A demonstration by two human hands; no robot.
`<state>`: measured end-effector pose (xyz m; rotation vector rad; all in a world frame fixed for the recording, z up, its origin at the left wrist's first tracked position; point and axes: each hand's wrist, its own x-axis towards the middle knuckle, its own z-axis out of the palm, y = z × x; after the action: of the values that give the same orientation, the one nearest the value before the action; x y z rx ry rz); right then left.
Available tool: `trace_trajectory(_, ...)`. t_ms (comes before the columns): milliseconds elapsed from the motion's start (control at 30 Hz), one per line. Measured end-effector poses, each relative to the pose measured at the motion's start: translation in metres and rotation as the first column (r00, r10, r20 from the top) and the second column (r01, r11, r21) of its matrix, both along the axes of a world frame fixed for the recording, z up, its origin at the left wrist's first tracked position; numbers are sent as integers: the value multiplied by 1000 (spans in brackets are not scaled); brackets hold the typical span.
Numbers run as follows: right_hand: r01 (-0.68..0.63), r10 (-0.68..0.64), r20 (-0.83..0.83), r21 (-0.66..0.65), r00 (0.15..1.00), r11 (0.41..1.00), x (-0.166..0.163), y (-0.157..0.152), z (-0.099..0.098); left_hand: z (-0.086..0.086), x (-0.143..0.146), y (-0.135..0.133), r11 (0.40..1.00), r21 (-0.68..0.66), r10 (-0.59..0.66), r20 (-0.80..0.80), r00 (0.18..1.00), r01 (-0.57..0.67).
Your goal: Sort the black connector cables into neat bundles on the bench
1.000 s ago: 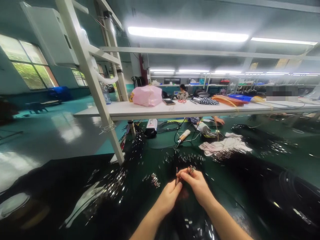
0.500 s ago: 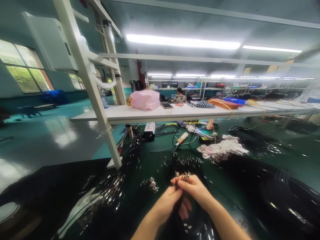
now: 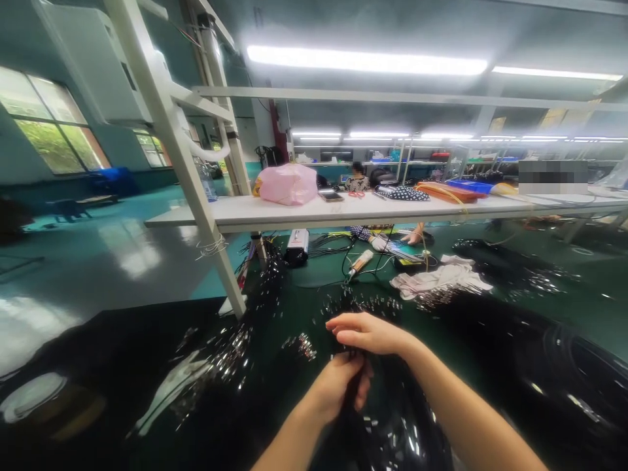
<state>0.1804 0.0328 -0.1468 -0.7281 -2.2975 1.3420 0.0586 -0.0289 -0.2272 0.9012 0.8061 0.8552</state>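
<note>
My left hand (image 3: 336, 384) is closed around a bunch of black cables (image 3: 352, 425) that hangs down below the fist. Just above it, my right hand (image 3: 370, 333) lies flat with its fingers stretched to the left, over the top of the bunch. The cable ends are hidden under the right palm. A small group of metal cable ends (image 3: 305, 347) lies to the left of my hands. More cable ends (image 3: 363, 302) are spread on the dark green bench (image 3: 314, 281) beyond them. Glinting black cables (image 3: 409, 435) lie close below my right wrist.
A white shelf (image 3: 294, 212) crosses ahead, carrying a pink bag (image 3: 288, 184), a phone (image 3: 330, 195) and scissors (image 3: 356, 193). Its post (image 3: 196, 196) stands at left. Beneath are a white cloth (image 3: 444, 278), a tube (image 3: 362, 261) and a co-worker's hands (image 3: 416, 235). Cable coils (image 3: 534, 353) fill the right.
My right hand has let go of the metal cable ends and spread flat above them. My left hand has stayed closed on the cables. The view has tipped slightly downward.
</note>
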Motion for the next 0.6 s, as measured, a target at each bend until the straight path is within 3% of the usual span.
trace_trajectory(100,8,-53,-237,-187,970,982,-9,0,-11,-4,-3,1,999,-20,31,28,999,-31)
trace_trajectory(167,17,-155,-409,-322,899,947,-13,2,-20,-5,-5,3,999,-41,37,40,999,-35)
trace_trajectory(300,84,-363,-491,-500,792,862,-17,7,-32,-7,-8,8,992,-62,112,52,992,-109)
trace_trajectory(367,133,-356,-450,-456,819,880,-18,8,-34,-8,-10,10,986,-81,150,50,987,-146)
trace_trajectory(467,215,-301,-310,-282,902,935,-19,10,-39,-11,-13,13,981,-87,180,40,983,-176)
trace_trajectory(600,277,-328,-264,-212,907,937,-24,13,-52,-15,-15,13,973,-55,228,41,973,-226)
